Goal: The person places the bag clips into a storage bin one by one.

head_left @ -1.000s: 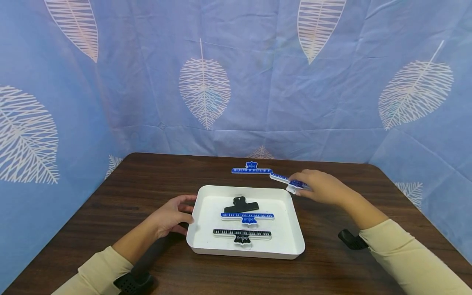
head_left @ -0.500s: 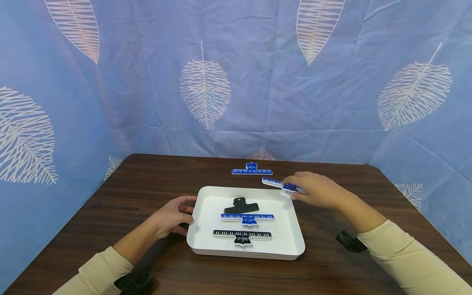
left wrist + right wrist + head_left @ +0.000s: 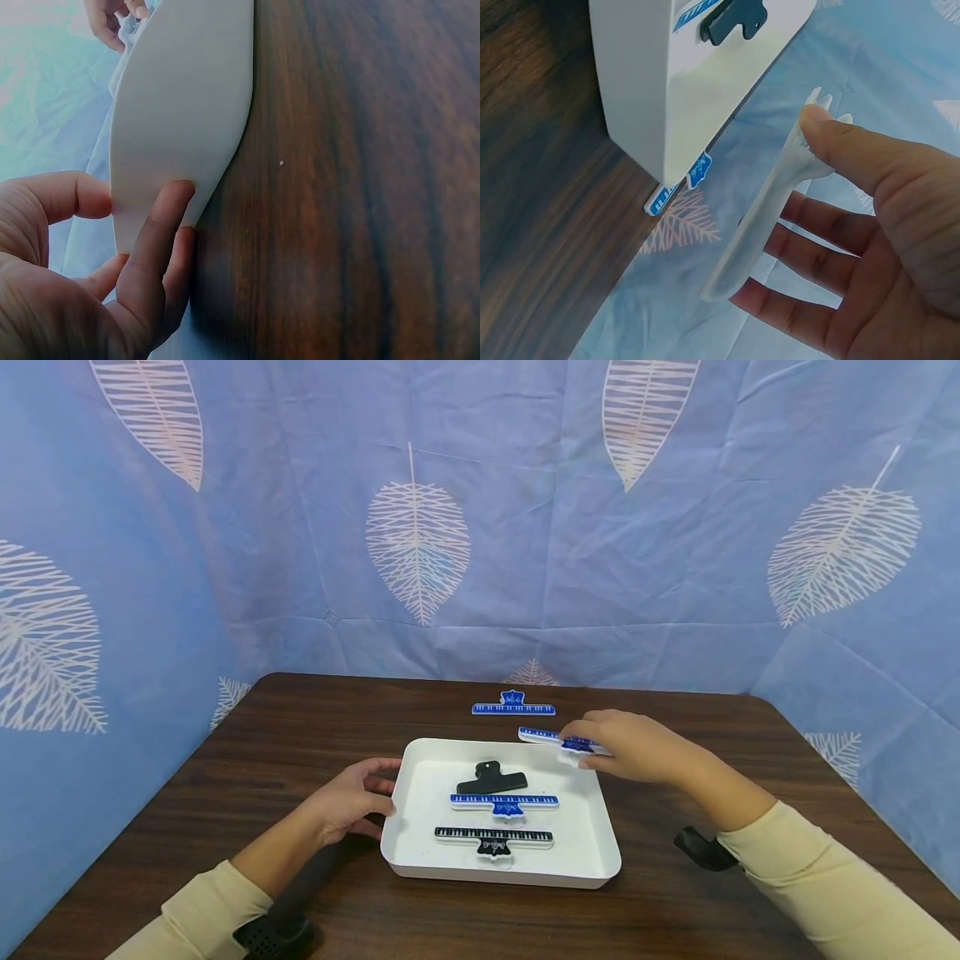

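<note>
Blue clip (image 3: 538, 736), frame ctr-R, pinched by R hand (image 3: 630, 745); L hand (image 3: 347, 802), splayed, touches tray (image 3: 495, 877). Prob. carry step; lower next.

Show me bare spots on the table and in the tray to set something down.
Free: the table left of the far blue clip and in front of the tray; inside, the strip between its three clips and right wall. Crowded: the tray's middle, and the back right corner near the held clip.

Unreadable white script was seen on the black keyboard clip (image 3: 493, 839), the nearest blue clip (image 3: 506, 804) and the farthest blue clip (image 3: 513, 702).
</note>
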